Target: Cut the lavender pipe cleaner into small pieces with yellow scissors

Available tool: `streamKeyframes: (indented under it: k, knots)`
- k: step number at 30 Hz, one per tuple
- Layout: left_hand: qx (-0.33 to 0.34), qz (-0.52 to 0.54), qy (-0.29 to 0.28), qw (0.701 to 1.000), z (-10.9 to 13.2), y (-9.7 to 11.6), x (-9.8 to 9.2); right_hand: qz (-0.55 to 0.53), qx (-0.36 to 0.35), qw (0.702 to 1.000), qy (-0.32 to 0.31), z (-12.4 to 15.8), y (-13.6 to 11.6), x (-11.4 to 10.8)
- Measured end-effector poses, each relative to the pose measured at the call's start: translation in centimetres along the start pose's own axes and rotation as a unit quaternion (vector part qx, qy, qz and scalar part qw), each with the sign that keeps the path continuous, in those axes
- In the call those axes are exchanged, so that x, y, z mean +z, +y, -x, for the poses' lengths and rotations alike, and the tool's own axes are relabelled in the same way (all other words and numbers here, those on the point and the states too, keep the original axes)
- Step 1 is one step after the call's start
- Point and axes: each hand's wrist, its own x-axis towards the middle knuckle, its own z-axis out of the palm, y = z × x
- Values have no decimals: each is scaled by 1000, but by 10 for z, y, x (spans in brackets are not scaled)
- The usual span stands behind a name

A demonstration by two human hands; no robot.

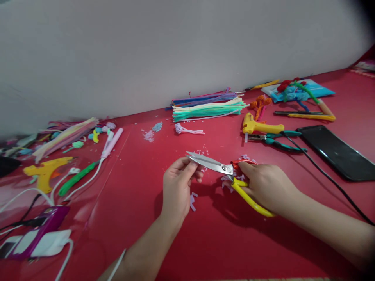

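My right hand [266, 185] is wrapped round the handles of a pair of scissors [209, 164], one handle red and one yellow. The blades point left and lie almost together. At their tips, the thumb and fingers of my left hand [180, 183] are pinched together, and whatever lies between them is hidden. Small lilac cut bits [192, 201] lie on the red table beneath and beside my hands. Behind them rests a lilac pipe-cleaner flower [187, 129] with pale stems.
Bundles of pipe cleaners [208, 110] lie along the wall. At right are a yellow glue gun [260, 125], green-handled pliers [284, 142] and a black phone [336, 152]. Another glue gun [47, 169], a pink corded tool [112, 144] and a purple power strip [51, 222] are at left.
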Motion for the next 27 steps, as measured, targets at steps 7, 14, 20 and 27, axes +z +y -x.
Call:
streamKeyframes:
  k: [7,14,20,27]
  knots:
    - [-1,-7,-6,1000,0,0,-1,1,0,1000,2,1,2,1]
    - [-14,10,-24,1000,0,1,2,0,64,998,10,-5,7,-5]
    - [-44,-22,-49,998,-1,-3,2,-10,65,998,11,-6,7,-7]
    - [77,-380,-125,913,2,-9,1,-29,83,996,32,-10,15,-6]
